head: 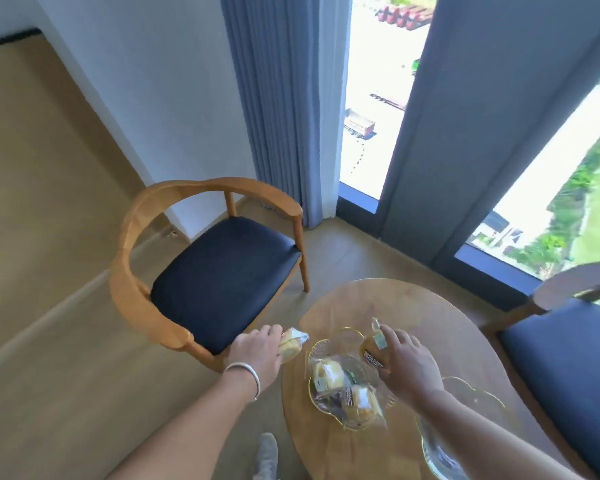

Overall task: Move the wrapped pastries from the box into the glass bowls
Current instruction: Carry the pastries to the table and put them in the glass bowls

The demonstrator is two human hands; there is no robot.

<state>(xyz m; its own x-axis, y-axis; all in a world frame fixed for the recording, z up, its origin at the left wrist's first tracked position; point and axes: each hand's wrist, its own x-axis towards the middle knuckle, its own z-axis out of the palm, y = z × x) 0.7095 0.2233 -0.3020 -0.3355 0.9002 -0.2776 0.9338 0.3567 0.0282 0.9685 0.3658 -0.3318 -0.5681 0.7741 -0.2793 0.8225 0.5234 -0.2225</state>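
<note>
1. Your left hand point(257, 351) reaches out past the left edge of the round wooden table point(413, 313), its fingers curled round a yellow wrapped pastry point(291, 344) that juts out toward the table; a silver bangle point(245, 374) circles the wrist.
2. Your right hand point(407, 367) hangs over the table top, thumb and fingers pinching a brown wrapped pastry point(373, 349) by its near end, the twisted tip of the wrapper pointing up and away from you.
3. That brown pastry sits above the far rim of the nearer glass bowl point(317, 348), a clear, scallop-edged dish with a gold-tinted lip.
4. Inside this bowl lie several wrapped pastries point(329, 374), yellow ones and at least one with a dark label, piled loosely and touching one another.
5. A second glass bowl point(478, 393) stands to the right, partly hidden under your right forearm; a third clear dish point(437, 452) shows at the table's near edge below that arm.
6. The box is out of the picture.
7. A wooden armchair with a dark seat point(222, 278) stands left of the table, another dark-seated chair point(568, 368) to the right; grey-blue curtains point(281, 98) frame the tall windows beyond.
</note>
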